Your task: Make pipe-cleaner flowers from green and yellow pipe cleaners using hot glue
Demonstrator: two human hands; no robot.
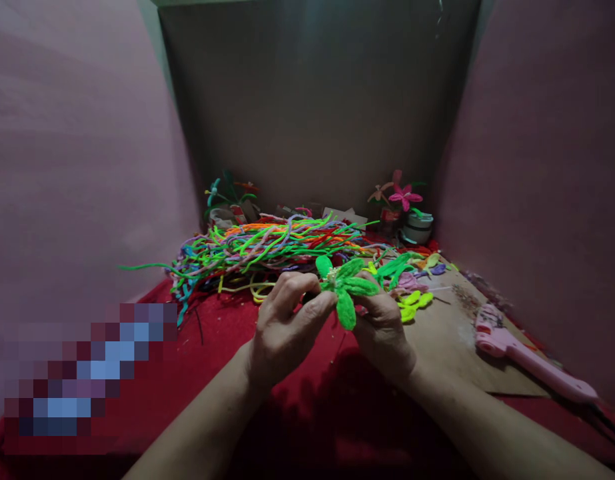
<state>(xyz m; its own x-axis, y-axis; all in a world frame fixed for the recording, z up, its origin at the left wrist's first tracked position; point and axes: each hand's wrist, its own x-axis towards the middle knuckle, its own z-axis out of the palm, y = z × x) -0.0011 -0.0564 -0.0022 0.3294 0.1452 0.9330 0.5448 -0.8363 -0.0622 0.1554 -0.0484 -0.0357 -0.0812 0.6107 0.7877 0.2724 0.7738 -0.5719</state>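
Note:
Between my two hands is a bright green pipe-cleaner flower [346,308] with several petals and a pale, beaded-looking centre. My left hand [290,327] is closed, thumb and forefinger pinching the flower near its centre. From the other side my right hand [387,327] is closed behind the petals, which hide most of its fingertips. The flower is held up above the red cloth, facing me. Just beyond it lies a large heap of loose pipe cleaners [267,243] in green, orange, purple and red.
Right of my hands, a brown board [452,340] bears finished yellow petals [414,305] and a pink corded hot-tool [537,367]. Pink flowers [404,197] and a pale pot [417,228] stand at the back right. Walls rise on both sides. A pixelated patch covers the left front.

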